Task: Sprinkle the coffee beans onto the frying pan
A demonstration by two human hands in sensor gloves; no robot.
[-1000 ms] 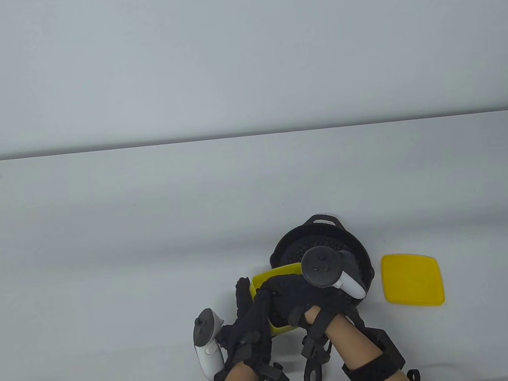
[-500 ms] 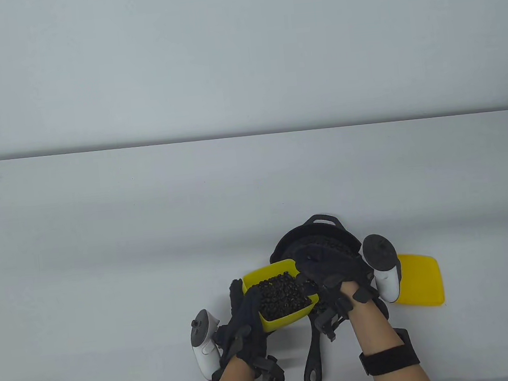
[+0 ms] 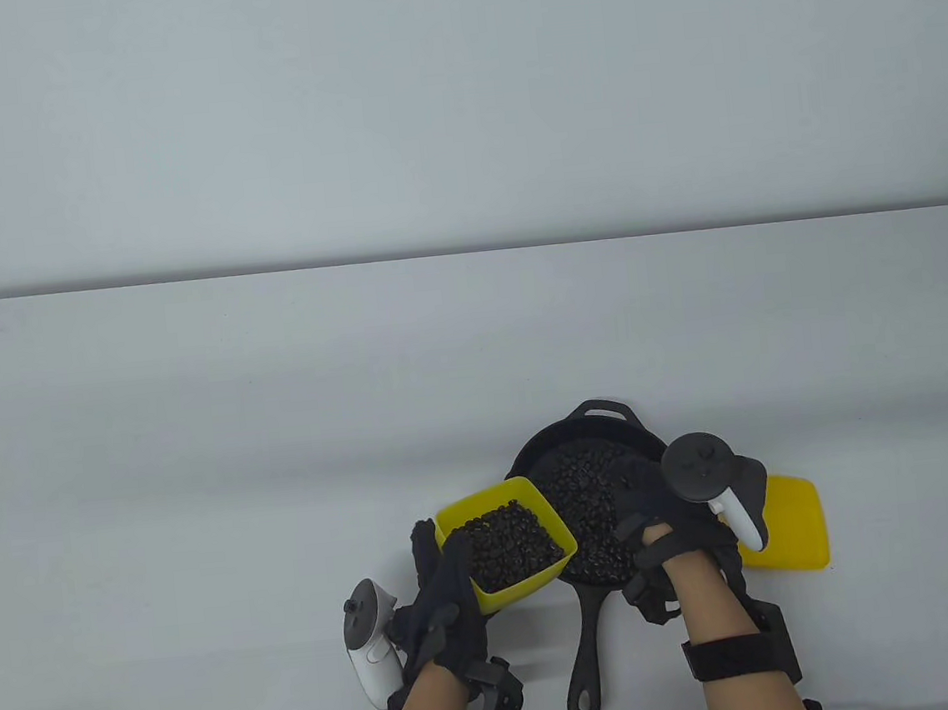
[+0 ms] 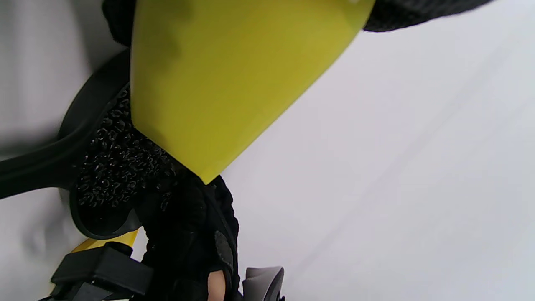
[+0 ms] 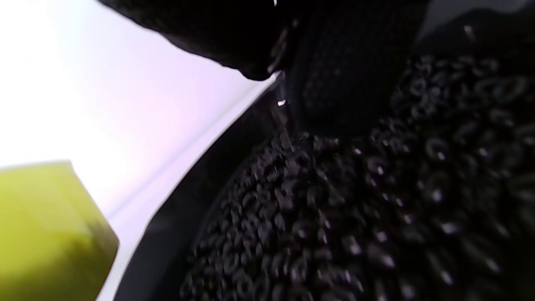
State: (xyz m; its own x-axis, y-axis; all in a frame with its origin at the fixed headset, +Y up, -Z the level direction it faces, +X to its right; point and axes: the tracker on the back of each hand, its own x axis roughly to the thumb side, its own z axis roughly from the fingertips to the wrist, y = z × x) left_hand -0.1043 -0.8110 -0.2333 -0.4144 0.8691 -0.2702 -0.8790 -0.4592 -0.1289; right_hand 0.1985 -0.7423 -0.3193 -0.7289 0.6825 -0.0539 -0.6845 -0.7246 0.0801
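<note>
While the beans are being scattered, the scene reads as follows, nearest first.

Left hand: the left hand (image 3: 445,617) grips the near side of the yellow tub (image 3: 506,543), fingers wrapped on its wall; the tub is held tilted beside the pan, much of its floor covered in coffee beans (image 3: 509,544).

Right hand: the right hand (image 3: 679,532) sits over the pan's right rim; whether its fingers hold beans I cannot tell.

Frying pan: the cast-iron frying pan (image 3: 580,629) lies on the table (image 3: 198,448), handle toward the person, its floor largely covered with beans.

Lid: a yellow lid (image 3: 796,525) lies just right of the pan.

Step in hand: sprinkling, judged well advanced.

Next move: probably another pinch from the tub, released over the pan.
</note>
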